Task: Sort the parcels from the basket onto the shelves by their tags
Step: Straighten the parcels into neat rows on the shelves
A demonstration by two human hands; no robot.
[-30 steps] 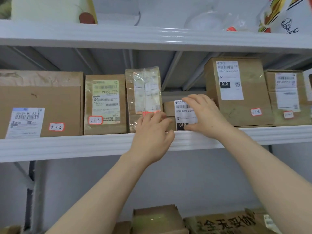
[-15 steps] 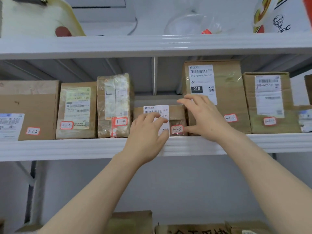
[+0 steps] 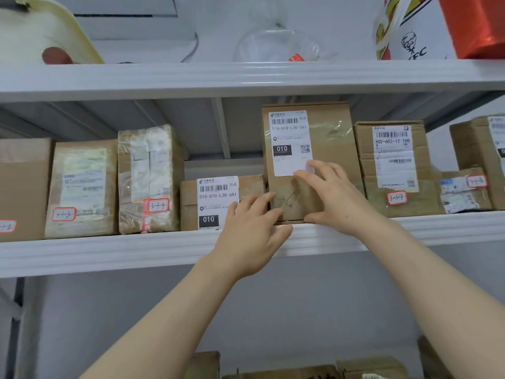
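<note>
A row of brown cardboard parcels with red-edged tags stands on the white middle shelf (image 3: 109,253). A low parcel (image 3: 191,203) with a white 010 label sits in the gap beside the taped parcel tagged 3-1-4 (image 3: 149,179). Right of it stands a tall parcel (image 3: 330,143) with a 010 label. My left hand (image 3: 254,231) lies over the low parcel's right end, fingers extended against it and the tall parcel. My right hand (image 3: 333,198) presses with spread fingers on the tall parcel's lower front. The tags of both parcels are hidden behind my hands.
Further right stand a parcel tagged 3-1-7 (image 3: 393,165) and smaller parcels (image 3: 464,190). Left are parcels tagged 3-1-3 (image 3: 82,187) and 3-1-2 (image 3: 21,187). The top shelf holds a KFC bucket (image 3: 410,31), a clear bag and a tray. Boxes lie below (image 3: 300,370).
Both hands have shifted right along the shelf: the left from the low parcel's label to its right end, the right from its right side onto the tall parcel. The view has moved right too.
</note>
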